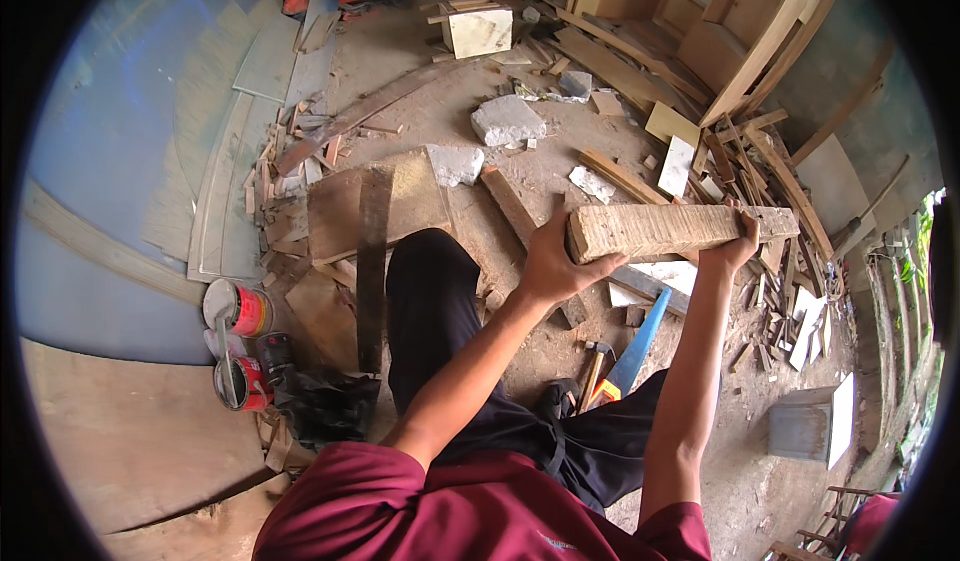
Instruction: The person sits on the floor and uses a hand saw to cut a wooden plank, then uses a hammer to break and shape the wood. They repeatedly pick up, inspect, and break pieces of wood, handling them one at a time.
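A thick, rough-sawn length of timber is held up in front of me, lying nearly level across the view. My left hand grips its left end, thumb along the lower edge and fingers behind. Near the right end, my right hand is wrapped round it from below. Beneath the timber, a handsaw with a blue blade and orange-yellow handle lies on the floor by my legs. Beside it rests a hammer with a wooden handle. Neither tool is touched by my hands.
Paint cans stand at the left beside a black plastic bag. A dark plank lies over a board by my knee. Broken concrete blocks sit ahead. Scrap wood is piled at the right, near a grey box.
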A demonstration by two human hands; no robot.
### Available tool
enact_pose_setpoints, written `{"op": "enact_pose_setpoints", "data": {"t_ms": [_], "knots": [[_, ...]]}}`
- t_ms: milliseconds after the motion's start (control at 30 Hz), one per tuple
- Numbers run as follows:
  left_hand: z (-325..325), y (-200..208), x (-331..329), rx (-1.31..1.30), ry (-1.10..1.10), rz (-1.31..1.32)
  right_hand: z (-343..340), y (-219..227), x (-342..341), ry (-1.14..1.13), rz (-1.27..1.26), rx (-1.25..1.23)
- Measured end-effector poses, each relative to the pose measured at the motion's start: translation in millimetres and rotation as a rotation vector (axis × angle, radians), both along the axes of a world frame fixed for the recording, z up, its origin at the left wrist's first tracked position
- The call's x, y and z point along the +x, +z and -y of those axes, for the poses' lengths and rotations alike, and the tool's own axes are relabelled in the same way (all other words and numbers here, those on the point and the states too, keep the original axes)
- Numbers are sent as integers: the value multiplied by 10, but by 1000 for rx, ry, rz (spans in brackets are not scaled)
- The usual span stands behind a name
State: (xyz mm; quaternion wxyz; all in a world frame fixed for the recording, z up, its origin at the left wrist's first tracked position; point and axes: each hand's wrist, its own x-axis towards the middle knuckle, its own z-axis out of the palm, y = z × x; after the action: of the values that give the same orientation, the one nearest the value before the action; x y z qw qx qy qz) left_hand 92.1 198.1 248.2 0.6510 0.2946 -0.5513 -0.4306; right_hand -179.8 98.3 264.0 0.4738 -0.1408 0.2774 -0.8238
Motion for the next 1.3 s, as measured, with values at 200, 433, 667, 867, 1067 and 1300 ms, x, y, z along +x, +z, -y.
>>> {"op": "enact_pose_setpoints", "data": {"t_ms": [200,433,667,867,1067,1300], "knots": [[-75,-30,-104,-75,91,40,-40,-38,-75,-10,-26,3],[-116,-20,-76,-75,177,118,53,3,-89,24,-31,-28],[-46,-17,14,-45,21,-38,78,-2,-50,68,20,-19],[-35,-29,62,11,-36,19,144,-64,-97,68,-35,-76],[109,-79,372,76,-392,-164,13,-32,-30,113,-12,-70],[570,398,582,497,-923,-17,71,-4,-44,222,9,-79]]}}
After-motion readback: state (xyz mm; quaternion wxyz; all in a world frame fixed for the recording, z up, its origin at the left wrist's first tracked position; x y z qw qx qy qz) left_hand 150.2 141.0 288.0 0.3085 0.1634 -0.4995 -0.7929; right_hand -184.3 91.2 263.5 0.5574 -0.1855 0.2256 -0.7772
